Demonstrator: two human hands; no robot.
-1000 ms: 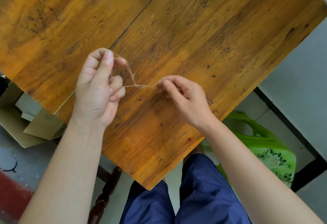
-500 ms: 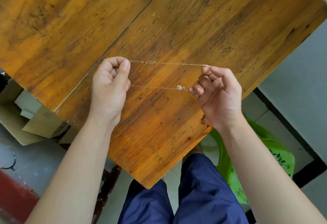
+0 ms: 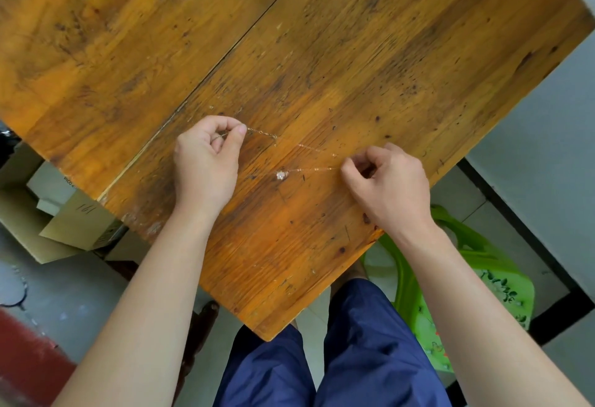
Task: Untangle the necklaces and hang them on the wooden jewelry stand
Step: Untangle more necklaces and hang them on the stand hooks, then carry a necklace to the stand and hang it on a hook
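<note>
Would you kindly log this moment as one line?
left hand: pinches chain | right hand: pinches chain | pendant: between hands | stand: not visible

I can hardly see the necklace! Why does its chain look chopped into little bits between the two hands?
Head view: the thin necklace chain shows only where it glints and fades into the orange wooden table in between; the pendant flares white; the left hand and right hand pinching it look sharp.

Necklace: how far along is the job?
Done: the necklace looks untangled, two thin strands spread apart, pendant on the lower one. In hand: left hand and right hand pinch it at either side over the table. Left: hanging; no stand or other necklaces in view.
</note>
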